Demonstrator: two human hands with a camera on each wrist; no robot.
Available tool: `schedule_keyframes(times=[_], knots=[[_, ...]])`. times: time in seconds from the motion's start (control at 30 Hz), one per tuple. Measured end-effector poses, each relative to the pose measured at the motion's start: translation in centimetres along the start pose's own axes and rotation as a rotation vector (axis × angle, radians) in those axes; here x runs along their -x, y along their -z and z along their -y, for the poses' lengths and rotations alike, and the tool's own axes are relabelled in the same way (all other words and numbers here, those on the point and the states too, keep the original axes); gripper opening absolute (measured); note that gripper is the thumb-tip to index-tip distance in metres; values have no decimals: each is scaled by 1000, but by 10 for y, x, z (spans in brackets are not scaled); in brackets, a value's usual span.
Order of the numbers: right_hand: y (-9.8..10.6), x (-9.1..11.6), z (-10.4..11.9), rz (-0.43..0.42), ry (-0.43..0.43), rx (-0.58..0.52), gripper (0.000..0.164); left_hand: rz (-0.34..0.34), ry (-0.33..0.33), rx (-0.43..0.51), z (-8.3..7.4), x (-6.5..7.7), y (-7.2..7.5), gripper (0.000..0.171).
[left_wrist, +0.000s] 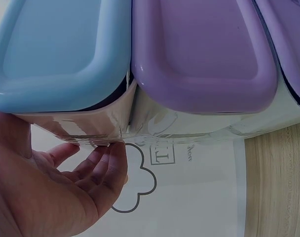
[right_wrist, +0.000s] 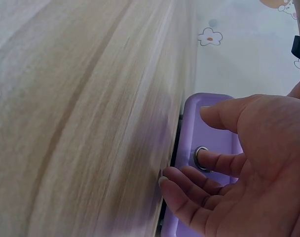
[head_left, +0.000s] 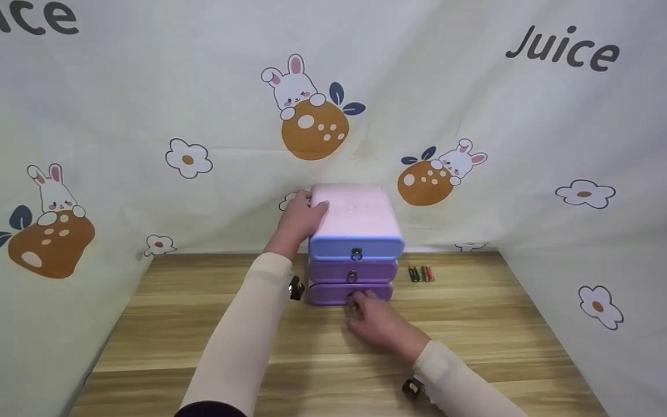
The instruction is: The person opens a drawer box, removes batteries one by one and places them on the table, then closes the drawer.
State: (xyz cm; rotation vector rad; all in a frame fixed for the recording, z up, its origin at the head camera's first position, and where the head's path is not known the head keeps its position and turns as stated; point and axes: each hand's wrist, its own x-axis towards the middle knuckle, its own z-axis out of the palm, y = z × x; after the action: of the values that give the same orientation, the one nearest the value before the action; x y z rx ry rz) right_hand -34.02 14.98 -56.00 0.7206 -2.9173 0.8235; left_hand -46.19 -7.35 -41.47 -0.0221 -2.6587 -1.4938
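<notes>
A small drawer unit (head_left: 356, 211) with a pale pink top stands against the back wall. Its top drawer (head_left: 333, 249) has a blue front; the middle drawer (head_left: 327, 272) and bottom drawer (head_left: 325, 294) have purple fronts. My left hand (head_left: 300, 219) steadies the unit at its upper left side, thumb over the top edge. In the left wrist view, its slightly bent fingers (left_wrist: 108, 173) touch the side wall. My right hand (head_left: 377, 320) is at the bottom drawer, one finger hooked into the metal ring pull (right_wrist: 200, 157). The other fingers are bent beside the front, near the tabletop.
Several small batteries (head_left: 422, 274) lie in a row on the wood-grain table (head_left: 461, 324), right of the drawer unit. Printed cloth (head_left: 223, 116) with rabbits and flowers hangs behind and along both sides.
</notes>
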Motion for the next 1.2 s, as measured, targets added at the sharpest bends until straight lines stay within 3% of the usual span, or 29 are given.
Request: schedule_keyframes(times=[0.43,0.77,1.2], knots=[[-7,-2,-1,-103,5,13,17,2,11,-4,1,0,0,65],[-10,-3,2,-261,73,67,11,8,-5,5,-1,2,2,64],[-6,-2,3,-220,38,49,14,5,-3,25,-1,3,1,64]])
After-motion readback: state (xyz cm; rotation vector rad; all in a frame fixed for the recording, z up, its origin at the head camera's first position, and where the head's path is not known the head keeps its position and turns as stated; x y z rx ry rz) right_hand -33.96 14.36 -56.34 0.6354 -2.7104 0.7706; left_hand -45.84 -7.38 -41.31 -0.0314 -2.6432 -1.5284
